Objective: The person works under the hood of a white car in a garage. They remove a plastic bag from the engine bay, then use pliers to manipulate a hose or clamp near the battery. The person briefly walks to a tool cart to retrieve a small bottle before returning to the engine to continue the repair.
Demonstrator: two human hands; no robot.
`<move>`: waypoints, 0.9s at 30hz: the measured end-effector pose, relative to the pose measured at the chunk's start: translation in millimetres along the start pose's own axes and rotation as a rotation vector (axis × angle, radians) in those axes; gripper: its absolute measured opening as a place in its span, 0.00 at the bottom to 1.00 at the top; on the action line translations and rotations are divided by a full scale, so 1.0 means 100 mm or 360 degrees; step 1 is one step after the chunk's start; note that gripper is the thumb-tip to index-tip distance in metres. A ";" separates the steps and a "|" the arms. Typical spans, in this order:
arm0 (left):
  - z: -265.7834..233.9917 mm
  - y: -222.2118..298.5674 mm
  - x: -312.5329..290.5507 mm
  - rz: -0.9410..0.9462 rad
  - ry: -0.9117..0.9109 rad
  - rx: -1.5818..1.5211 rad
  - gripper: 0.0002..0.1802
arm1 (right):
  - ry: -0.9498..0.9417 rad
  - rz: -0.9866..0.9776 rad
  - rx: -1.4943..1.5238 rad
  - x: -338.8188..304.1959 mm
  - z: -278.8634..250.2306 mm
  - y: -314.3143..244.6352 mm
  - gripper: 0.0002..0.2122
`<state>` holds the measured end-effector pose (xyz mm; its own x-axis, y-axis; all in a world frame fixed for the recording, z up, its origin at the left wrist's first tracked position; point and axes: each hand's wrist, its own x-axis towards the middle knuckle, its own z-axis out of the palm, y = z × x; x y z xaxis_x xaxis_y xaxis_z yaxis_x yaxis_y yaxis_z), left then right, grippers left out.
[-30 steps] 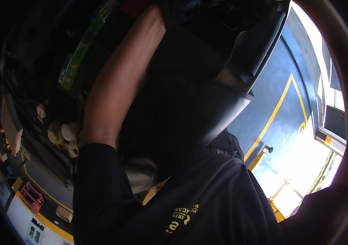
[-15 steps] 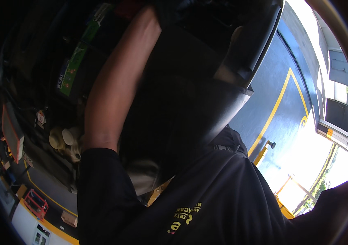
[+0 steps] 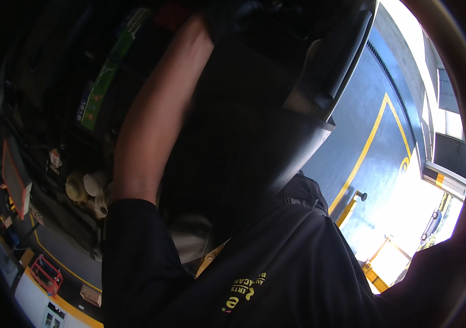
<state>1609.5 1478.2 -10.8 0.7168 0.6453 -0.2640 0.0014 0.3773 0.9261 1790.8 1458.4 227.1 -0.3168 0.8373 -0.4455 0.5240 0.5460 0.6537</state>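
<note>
My left forearm (image 3: 151,120) reaches up from a black sleeve across a dark vehicle engine bay. At its end my left hand (image 3: 225,21), which seems to wear a dark glove, is lost in deep shadow near the top edge. Its fingers and anything in them cannot be made out. Close by the wrist is a dim red part (image 3: 173,15). A strip with a green label (image 3: 102,85) lies left of the forearm. Pale round reservoir parts (image 3: 88,188) sit beside the elbow. My right sleeve (image 3: 424,273) runs to the right rim, and my right hand is out of view.
A glossy dark body panel (image 3: 304,136) stands between the bay and the blue floor (image 3: 348,131), which bears yellow lines. A yellow post (image 3: 350,210) with a black knob rises at right. Lower left are a red frame (image 3: 47,274) and a cardboard box (image 3: 91,295).
The view has shifted slightly, and the floor and body panel sit a little farther left. My left arm stays in nearly the same place, its hand still in shadow.
</note>
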 end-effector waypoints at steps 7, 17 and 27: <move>-0.27 -0.31 0.05 0.1660 0.0407 0.1500 0.11 | 0.0279 -0.0085 0.0157 -0.13 0.28 0.03 0.08; -0.14 -0.31 0.32 0.0322 0.0077 -0.0784 0.10 | 0.0032 -0.0207 0.0324 -0.02 0.51 0.34 0.05; 0.03 -0.32 -0.51 0.0632 0.0354 -0.0109 0.11 | 0.0273 -0.0274 0.1203 -0.07 0.76 0.37 0.17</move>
<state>1575.4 1431.4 -26.1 0.4854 0.8729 0.0494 -0.2949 0.1102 0.9492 1873.0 1470.6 208.2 -0.5272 0.7687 -0.3622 0.8319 0.5538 -0.0356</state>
